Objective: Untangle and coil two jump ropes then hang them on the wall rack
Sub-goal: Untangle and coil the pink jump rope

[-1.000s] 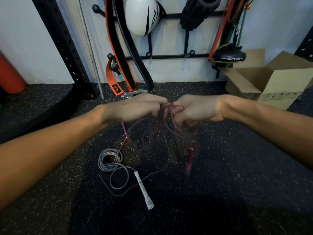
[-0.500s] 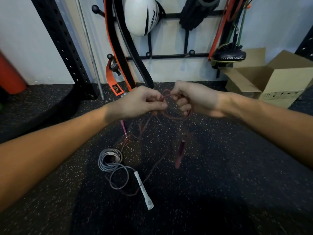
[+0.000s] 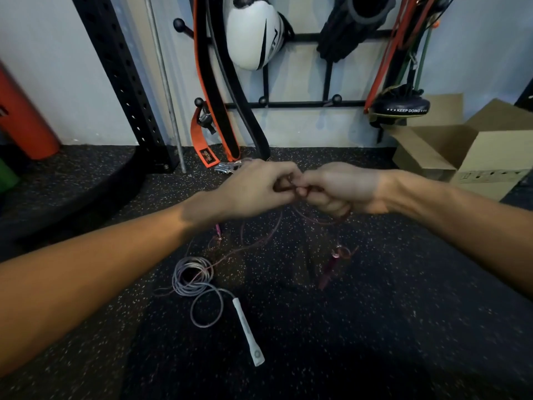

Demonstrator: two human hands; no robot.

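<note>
Untangling looks about half done: both hands, left hand and right hand, pinch the red rope (strands trailing to the floor), the grey rope lies coiled below, and neither hangs on the wall rack.

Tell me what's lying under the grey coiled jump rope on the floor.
Under the grey coiled jump rope shows black speckled rubber floor. A thin red cord crosses the coil; over or under, I cannot tell.
</note>
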